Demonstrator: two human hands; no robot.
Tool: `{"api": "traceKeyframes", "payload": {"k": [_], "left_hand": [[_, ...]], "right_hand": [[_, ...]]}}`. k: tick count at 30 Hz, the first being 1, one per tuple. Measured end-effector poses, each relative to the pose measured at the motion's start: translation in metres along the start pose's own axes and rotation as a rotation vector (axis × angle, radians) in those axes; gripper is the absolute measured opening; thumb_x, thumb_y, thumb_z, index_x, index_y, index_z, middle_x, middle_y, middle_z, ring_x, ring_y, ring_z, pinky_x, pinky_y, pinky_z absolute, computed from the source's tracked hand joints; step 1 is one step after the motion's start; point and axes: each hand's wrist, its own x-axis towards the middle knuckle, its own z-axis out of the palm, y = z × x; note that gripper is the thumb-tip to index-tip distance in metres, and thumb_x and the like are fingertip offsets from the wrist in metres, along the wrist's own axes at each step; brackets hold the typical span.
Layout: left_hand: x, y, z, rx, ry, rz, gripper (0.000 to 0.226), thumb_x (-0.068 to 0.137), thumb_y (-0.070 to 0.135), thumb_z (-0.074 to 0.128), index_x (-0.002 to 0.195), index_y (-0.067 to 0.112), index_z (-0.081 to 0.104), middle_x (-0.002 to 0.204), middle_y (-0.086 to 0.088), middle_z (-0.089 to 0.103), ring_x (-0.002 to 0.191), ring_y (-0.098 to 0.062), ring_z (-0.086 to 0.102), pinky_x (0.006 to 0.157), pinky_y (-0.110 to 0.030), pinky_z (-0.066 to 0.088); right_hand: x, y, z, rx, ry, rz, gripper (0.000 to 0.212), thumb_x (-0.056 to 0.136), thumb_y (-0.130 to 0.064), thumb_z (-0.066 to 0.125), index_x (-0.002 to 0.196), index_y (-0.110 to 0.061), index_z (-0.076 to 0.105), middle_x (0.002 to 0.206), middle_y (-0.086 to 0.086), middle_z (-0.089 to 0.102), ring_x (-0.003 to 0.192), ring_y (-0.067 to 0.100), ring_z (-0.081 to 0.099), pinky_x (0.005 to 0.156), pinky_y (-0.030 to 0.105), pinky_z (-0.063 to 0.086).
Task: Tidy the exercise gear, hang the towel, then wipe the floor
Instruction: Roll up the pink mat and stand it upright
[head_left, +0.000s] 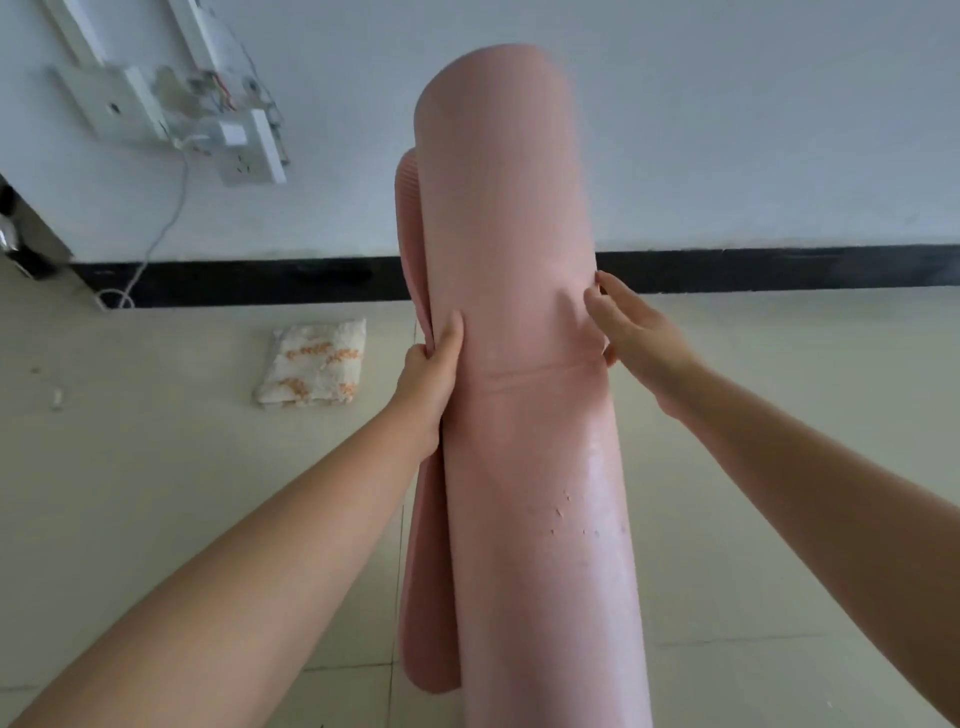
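Note:
A pink exercise mat (524, 415), rolled into a thick tube, stands upright in the middle of the view, its loose outer flap hanging down its left side. My left hand (431, 379) grips the flap's edge against the roll, thumb in front. My right hand (631, 338) presses against the roll's right side with its fingers curled on it. A folded white towel with orange print (311, 364) lies on the floor tiles to the left of the mat, near the wall.
A white wall with a black skirting board (779, 270) runs across behind the mat. A wall socket and white bracket with exposed wires (244, 150) sit at the upper left; a white cable (156, 244) drops to the floor. Small debris (57, 399) lies at the left.

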Motion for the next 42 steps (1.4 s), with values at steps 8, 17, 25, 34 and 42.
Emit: {"api": "traceKeyframes", "payload": {"k": [8, 17, 25, 34, 42], "left_hand": [[-0.049, 0.108, 0.032, 0.074, 0.084, 0.304, 0.086, 0.081, 0.065, 0.051, 0.15, 0.038, 0.007, 0.156, 0.011, 0.02, 0.142, -0.018, 0.029, 0.115, -0.042, 0.027], [-0.064, 0.161, 0.063, 0.036, 0.149, 0.661, 0.038, 0.093, 0.058, 0.025, 0.075, 0.028, 0.041, 0.079, 0.006, 0.045, 0.075, -0.01, 0.044, 0.073, -0.025, 0.039], [-0.067, 0.21, 0.07, 0.445, 0.188, 0.889, 0.066, 0.09, 0.059, 0.014, 0.105, 0.008, 0.054, 0.105, -0.005, 0.056, 0.096, -0.016, 0.05, 0.084, -0.027, 0.04], [-0.112, 0.228, 0.066, 0.54, 0.026, 0.743, 0.095, 0.073, 0.084, 0.009, 0.095, 0.006, 0.057, 0.089, 0.001, 0.058, 0.081, -0.01, 0.053, 0.07, -0.01, 0.038], [-0.143, 0.321, 0.089, 0.68, -0.239, 0.014, 0.042, 0.087, 0.056, 0.049, 0.11, 0.023, 0.062, 0.096, -0.005, 0.071, 0.086, -0.02, 0.069, 0.072, -0.031, 0.056]], "right_hand": [[-0.012, -0.067, -0.068, 0.109, 0.097, -0.067, 0.044, 0.09, -0.055, 0.042, 0.128, -0.033, 0.043, 0.114, 0.001, 0.05, 0.103, 0.018, 0.048, 0.085, 0.027, 0.034], [-0.019, -0.095, -0.129, 0.344, 0.177, 0.017, 0.062, 0.091, -0.06, 0.03, 0.119, -0.01, 0.053, 0.129, 0.006, 0.053, 0.121, 0.023, 0.049, 0.104, 0.04, 0.041], [-0.027, -0.129, -0.184, 0.455, 0.413, -0.25, 0.023, 0.088, -0.006, 0.046, 0.079, -0.023, 0.057, 0.087, -0.008, 0.06, 0.089, 0.009, 0.056, 0.084, 0.026, 0.042], [-0.035, -0.2, -0.238, 0.133, 0.219, 0.114, 0.045, 0.088, -0.05, 0.046, 0.076, -0.01, 0.062, 0.081, 0.002, 0.067, 0.079, 0.02, 0.064, 0.077, 0.032, 0.049], [-0.043, -0.217, -0.24, -0.47, -0.108, 0.364, 0.039, 0.084, -0.049, 0.056, 0.064, -0.017, 0.047, 0.064, -0.003, 0.049, 0.075, 0.021, 0.054, 0.069, 0.03, 0.044]]}}
